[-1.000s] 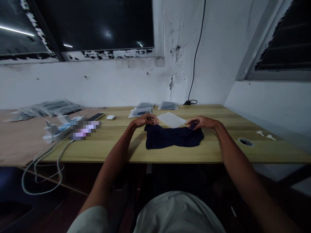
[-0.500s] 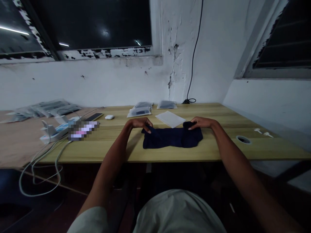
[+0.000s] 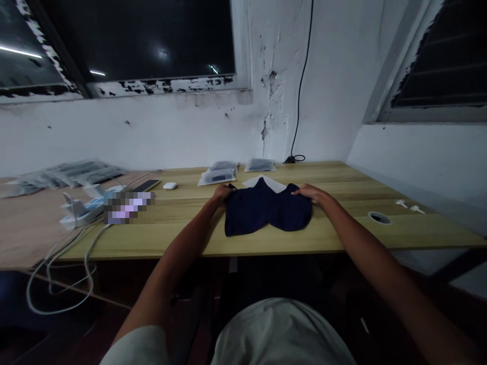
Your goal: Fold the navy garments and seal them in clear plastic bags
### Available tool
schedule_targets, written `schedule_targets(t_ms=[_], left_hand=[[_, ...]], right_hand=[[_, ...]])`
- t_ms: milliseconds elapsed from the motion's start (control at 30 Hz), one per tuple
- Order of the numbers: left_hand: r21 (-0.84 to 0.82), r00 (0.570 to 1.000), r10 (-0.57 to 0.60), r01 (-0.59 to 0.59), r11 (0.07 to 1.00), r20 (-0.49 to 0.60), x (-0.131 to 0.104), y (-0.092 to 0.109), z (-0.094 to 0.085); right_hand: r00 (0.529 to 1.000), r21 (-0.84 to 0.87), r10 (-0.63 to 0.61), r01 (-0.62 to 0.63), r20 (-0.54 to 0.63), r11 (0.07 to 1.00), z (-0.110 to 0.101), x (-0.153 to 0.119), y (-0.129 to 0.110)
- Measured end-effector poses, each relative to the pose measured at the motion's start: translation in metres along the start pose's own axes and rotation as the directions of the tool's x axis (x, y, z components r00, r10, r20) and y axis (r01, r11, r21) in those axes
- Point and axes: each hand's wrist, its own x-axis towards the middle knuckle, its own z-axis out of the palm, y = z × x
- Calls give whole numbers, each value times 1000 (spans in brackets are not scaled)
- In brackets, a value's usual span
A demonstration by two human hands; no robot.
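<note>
A dark navy garment (image 3: 266,208) lies spread on the wooden table in front of me; its exact kind is hard to make out. Its lower edge has a notch near the middle, and a peak rises from its upper edge. My left hand (image 3: 222,192) is closed on the upper left corner of the cloth. At the upper right edge, my right hand (image 3: 310,192) pinches the fabric between thumb and fingers. Behind the garment lies a pale, flat plastic bag (image 3: 274,183), partly covered by the peak.
Several filled frosted bags (image 3: 217,176) lie near the wall, with another pile (image 3: 72,172) at far left. A power strip (image 3: 85,210) with trailing cables, phones (image 3: 131,205) and a white earbud case (image 3: 170,186) are on the left. Keys (image 3: 409,206) and a cable hole (image 3: 379,218) are right.
The garment's upper part has been spread away from me, so it now reaches over the pale bag. The folded band has opened out, with both hands staying at its sides.
</note>
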Motion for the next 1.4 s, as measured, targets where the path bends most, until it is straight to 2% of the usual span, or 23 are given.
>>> schedule_targets(t_ms=[133,200,267,333,400,433,500,567,633,700,767,800,833,900,967,1000,1067,1167,1233,1267,1300,1333,1400], left_hand=[[-54,993,-81,76,996,-89,5,-3,0],[-76,985,-101,91,993,-137,7,4,-1],[-139,984,-70,48,989,-161,5,16,-5],[-246,994,31,-56,968,-105,-2,31,-11],[-343,985,163,-137,929,50,-13,47,-20],[-359,965,209,-142,922,156,-19,53,-25],[-332,888,237,-103,937,393,-30,62,-34],[-277,763,227,-65,959,605,-36,66,-39],[-256,623,242,-69,964,744,-39,68,-41],[-262,514,278,-104,959,812,-39,70,-42],[-236,456,273,-137,962,847,-41,74,-41],[-200,462,249,-153,968,851,-42,77,-40],[-148,495,214,-170,974,842,-43,78,-38],[5,629,129,-207,978,767,-44,80,-32],[194,768,52,-225,955,638,-44,79,-22],[277,809,22,-226,934,587,-43,77,-16],[372,835,1,-247,895,551,-42,73,-3],[315,839,135,-340,886,528,-42,72,13],[177,830,274,-401,899,486,-46,78,19],[86,808,328,-419,904,490,-50,82,22],[-13,767,366,-423,906,528,-54,87,23],[-105,705,389,-412,905,593,-59,93,24],[-230,544,394,-345,910,741,-67,103,26]], right_hand=[[997,-34,3,-6,-82,999,-1,3,-1],[993,-4,-45,44,-111,999,-3,1,-6],[987,63,-119,126,-106,990,-6,-3,-12],[980,132,-190,196,-62,972,-10,-11,-19],[962,167,-268,257,46,952,-16,-23,-26],[943,163,-304,282,137,946,-19,-29,-29],[872,114,-340,321,351,940,-24,-41,-33],[780,58,-305,329,547,943,-29,-48,-36],[703,57,-285,329,652,943,-31,-49,-35],[688,70,-309,352,657,933,-32,-43,-32],[726,19,-317,386,610,922,-30,-35,-27],[747,-29,-300,393,594,919,-28,-31,-25],[760,-84,-270,391,591,917,-26,-27,-23],[769,-181,-200,379,607,908,-21,-22,-20],[770,-245,-152,374,620,894,-17,-20,-18],[773,-266,-141,375,619,888,-15,-20,-18],[787,-294,-138,378,601,878,-15,-20,-18],[822,-334,-142,373,551,865,-16,-19,-17],[841,-341,-149,364,520,867,-17,-17,-15],[849,-333,-166,367,502,869,-18,-16,-14],[857,-323,-193,376,478,868,-17,-14,-13],[868,-317,-227,388,441,866,-17,-12,-12],[899,-334,-302,404,317,852,-17,-9,-11]])
